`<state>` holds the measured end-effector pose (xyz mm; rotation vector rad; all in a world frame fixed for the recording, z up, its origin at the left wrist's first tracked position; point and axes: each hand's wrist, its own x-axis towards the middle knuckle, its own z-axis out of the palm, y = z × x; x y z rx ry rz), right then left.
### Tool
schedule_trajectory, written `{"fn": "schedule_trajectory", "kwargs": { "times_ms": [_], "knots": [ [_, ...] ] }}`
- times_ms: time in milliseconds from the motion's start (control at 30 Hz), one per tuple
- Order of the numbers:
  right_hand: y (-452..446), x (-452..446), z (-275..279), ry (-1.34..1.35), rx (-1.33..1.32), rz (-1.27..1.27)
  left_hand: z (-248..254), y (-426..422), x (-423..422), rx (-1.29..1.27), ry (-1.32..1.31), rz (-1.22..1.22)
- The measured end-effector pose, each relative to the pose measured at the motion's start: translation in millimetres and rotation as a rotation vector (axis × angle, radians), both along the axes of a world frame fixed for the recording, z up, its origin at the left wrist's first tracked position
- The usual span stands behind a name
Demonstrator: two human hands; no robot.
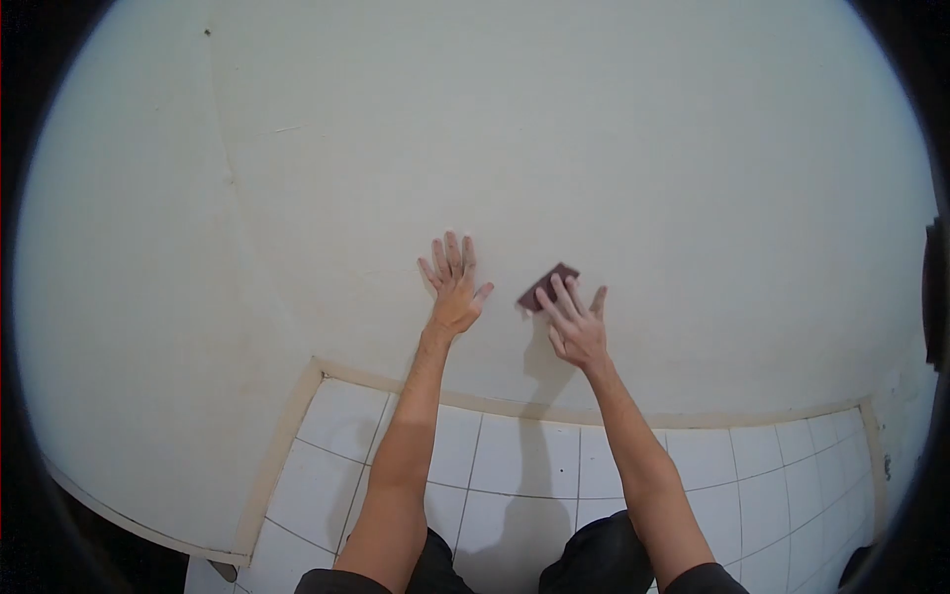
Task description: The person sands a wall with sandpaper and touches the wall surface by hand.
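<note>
My left hand (pixel 456 289) lies flat against the off-white wall (pixel 643 158) with its fingers spread, holding nothing. To its right, a dark reddish-brown piece of sandpaper (pixel 539 288) is pressed on the same wall. The fingers of my right hand (pixel 581 332) lie over the sandpaper and hold it there, with one finger off to the side. Part of the sandpaper is hidden beneath those fingers. Both arms reach forward at about the same height.
White floor tiles (pixel 712 457) lie below, edged by a beige baseboard (pixel 495 405). A wall corner juts out at the lower left. Fine marks and a small dark hole (pixel 208 33) show on the wall. Something dark (pixel 933 297) stands at the far right edge.
</note>
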<state>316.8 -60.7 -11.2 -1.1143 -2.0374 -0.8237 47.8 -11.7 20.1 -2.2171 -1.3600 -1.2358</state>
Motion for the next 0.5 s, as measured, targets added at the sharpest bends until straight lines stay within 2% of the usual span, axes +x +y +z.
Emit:
{"fn": "schedule_trajectory", "kwargs": {
  "times_ms": [100, 167, 300, 367, 500],
  "knots": [
    [-5.8, 0.2, -24.0, -0.126, -0.113, -0.015, -3.1, 2.5, 1.1, 0.021, 0.007, 0.005],
    [-7.8, -14.1, -22.5, -0.119, -0.155, -0.04, -2.5, 3.5, 1.1, 0.021, 0.01, 0.007],
    [-6.2, -19.6, 7.9, -0.145, -0.082, -0.009, -1.1, -1.5, 1.8, 0.016, 0.012, 0.01],
    [-3.7, -12.9, 18.8, -0.077, -0.011, -0.041, 0.2, -1.6, 0.4, 0.007, 0.011, 0.005],
    [8.8, 5.3, -7.1, -0.046, 0.079, -0.087, 0.2, -2.6, -1.6, -0.018, 0.017, 0.012]
  ]
}}
